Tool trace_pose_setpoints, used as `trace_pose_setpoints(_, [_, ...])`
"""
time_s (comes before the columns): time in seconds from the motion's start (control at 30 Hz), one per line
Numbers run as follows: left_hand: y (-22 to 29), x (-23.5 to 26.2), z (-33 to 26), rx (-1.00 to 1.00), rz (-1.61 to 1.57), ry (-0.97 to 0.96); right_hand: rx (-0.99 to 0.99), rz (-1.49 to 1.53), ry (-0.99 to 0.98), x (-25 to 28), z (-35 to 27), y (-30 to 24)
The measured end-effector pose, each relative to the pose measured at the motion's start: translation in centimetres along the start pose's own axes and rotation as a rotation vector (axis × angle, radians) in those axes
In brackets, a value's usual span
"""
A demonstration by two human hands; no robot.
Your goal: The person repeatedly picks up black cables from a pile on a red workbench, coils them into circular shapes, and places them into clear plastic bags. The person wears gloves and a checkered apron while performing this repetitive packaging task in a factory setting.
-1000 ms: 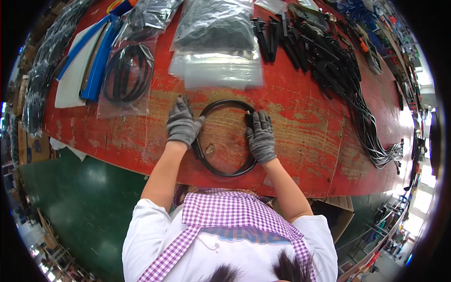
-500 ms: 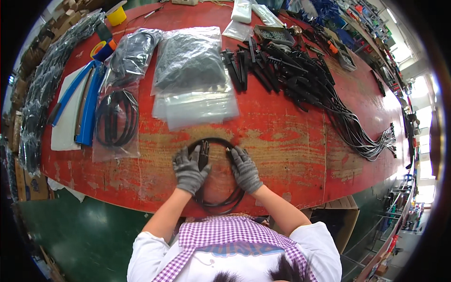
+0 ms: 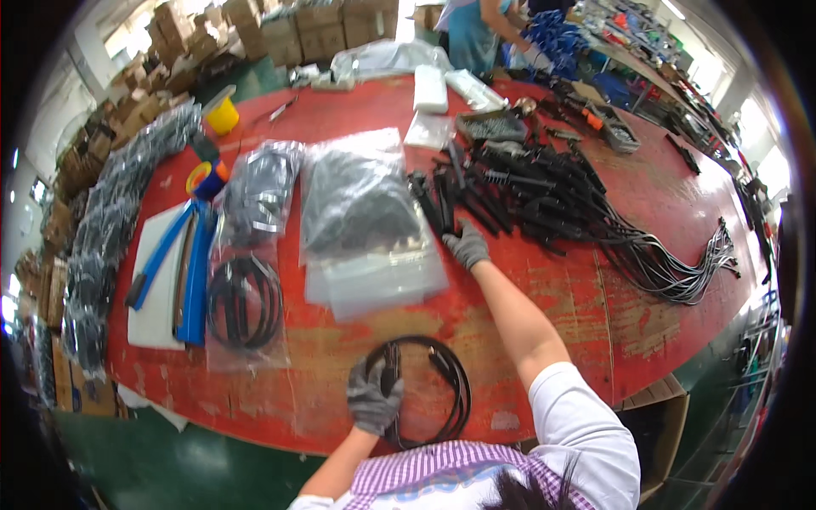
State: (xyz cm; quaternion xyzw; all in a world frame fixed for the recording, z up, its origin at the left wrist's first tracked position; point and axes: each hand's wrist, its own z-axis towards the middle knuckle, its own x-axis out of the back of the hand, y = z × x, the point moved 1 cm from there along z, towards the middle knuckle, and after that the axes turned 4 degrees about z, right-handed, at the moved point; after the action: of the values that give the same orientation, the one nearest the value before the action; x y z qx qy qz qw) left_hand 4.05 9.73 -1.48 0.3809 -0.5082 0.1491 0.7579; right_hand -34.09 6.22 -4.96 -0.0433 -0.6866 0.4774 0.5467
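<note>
Head view: a person in grey gloves works at a worn red desk [image 3: 544, 314]. The left hand [image 3: 374, 399] rests low near the desk's front edge, back upward, its fingers clamped on the left side of a coiled black cable [image 3: 464, 391] and its black connector [image 3: 392, 361]. The coil lies flat just inside that edge. The right arm stretches forward, elbow slightly bent; the right hand [image 3: 468, 248] touches the near ends of black plastic strips [image 3: 445, 197], though whether its fingers grip cannot be told. Clear plastic bags [image 3: 374, 289] lie just left of it. Worn desktop stretches between coil and right forearm, and farther right.
</note>
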Motion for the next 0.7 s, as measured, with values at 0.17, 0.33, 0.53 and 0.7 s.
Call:
trace_pose_setpoints(0.17, [0.3,-0.4,0.3,-0.035,-0.04,0.015,-0.098,0.069,-0.053,0.5,2.1,1.6])
trace_pose_setpoints(0.33, [0.3,-0.8,0.2,-0.026,-0.016,0.004,-0.048,0.226,-0.012,1.3,1.3,2.3])
trace_pose_setpoints(0.53, [-0.3,-0.8,0.0,-0.025,-0.014,0.02,-0.091,1.166,-0.353,5.3,-9.7,-1.8])
trace_pose_setpoints(0.7, [-0.7,-1.1,-0.1,-0.01,0.025,-0.097,-0.469,1.206,-1.051,8.7,-25.3,-3.1])
